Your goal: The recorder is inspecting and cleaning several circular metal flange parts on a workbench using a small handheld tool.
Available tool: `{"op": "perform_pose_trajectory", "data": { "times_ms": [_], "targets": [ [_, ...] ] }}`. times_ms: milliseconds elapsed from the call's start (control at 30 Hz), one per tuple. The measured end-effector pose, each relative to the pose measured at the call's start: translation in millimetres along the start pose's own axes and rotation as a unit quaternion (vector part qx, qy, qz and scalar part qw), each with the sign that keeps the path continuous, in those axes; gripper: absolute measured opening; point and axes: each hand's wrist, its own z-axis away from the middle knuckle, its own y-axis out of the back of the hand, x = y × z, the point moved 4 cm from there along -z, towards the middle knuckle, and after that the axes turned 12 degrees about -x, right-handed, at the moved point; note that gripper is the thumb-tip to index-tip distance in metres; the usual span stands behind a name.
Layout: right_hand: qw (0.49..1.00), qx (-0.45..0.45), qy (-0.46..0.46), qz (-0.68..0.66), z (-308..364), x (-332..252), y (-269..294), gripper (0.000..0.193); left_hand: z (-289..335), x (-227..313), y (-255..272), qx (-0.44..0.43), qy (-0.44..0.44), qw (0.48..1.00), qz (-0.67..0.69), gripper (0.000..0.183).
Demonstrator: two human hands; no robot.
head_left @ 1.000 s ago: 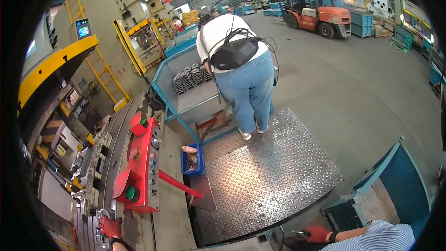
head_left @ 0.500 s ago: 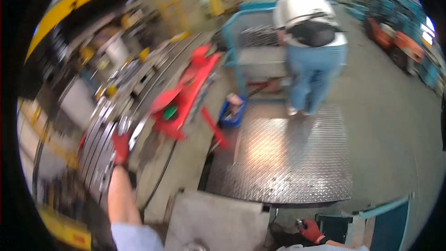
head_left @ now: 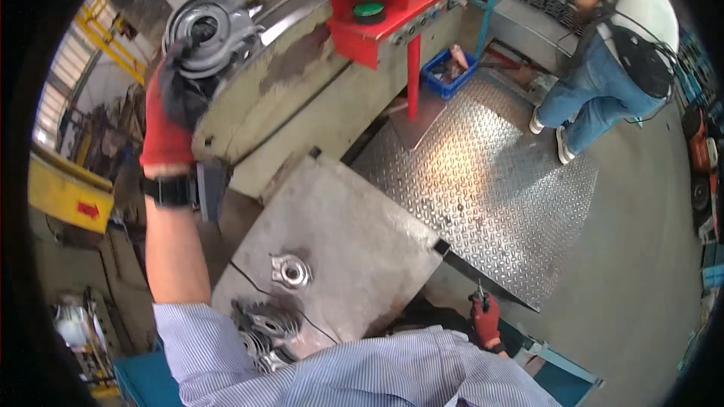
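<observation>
My left hand [head_left: 175, 109], in a red and dark glove, is raised at the upper left. Its fingers are closed on a round grey metal casting [head_left: 223, 47] with a ringed central hole. At the lower right, my right hand [head_left: 486, 318] wears a red glove and is closed around a small metal tool, whose thin tip points up; its kind is unclear. Between the hands stands a grey metal table [head_left: 369, 226]. One similar casting [head_left: 280, 271] lies on it alone, and several ribbed castings [head_left: 264, 322] are piled at its near left edge.
A red panel stand [head_left: 412, 83] runs along the machine bed, with a blue bin [head_left: 443, 89] beside it. Beyond the table lies a treadplate platform [head_left: 490, 181]. A co-worker [head_left: 603, 68] bends over a rack of metal parts [head_left: 539, 0] at the far right.
My view has swung left and down, bringing the table's castings into sight. My left hand, earlier over the machine bed, now holds up a casting. The right hand still grips its tool.
</observation>
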Motion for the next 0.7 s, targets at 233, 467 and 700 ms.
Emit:
{"op": "perform_pose_trajectory", "data": {
  "times_ms": [233,467,700],
  "targets": [
    [0.997,-0.043,0.061,0.027,-18,-7,-13,0.017,208,-73,-109,0.156,0.180,0.936,0.260,0.044],
    [0.989,-0.110,0.083,0.058,-21,-35,-31,0.017,369,-185,-157,0.365,0.199,0.749,0.516,0.029],
    [0.969,-0.140,0.133,0.153,-8,-39,-56,0.024,459,-215,-193,0.466,0.197,0.703,0.500,0.028]
  ]
}}
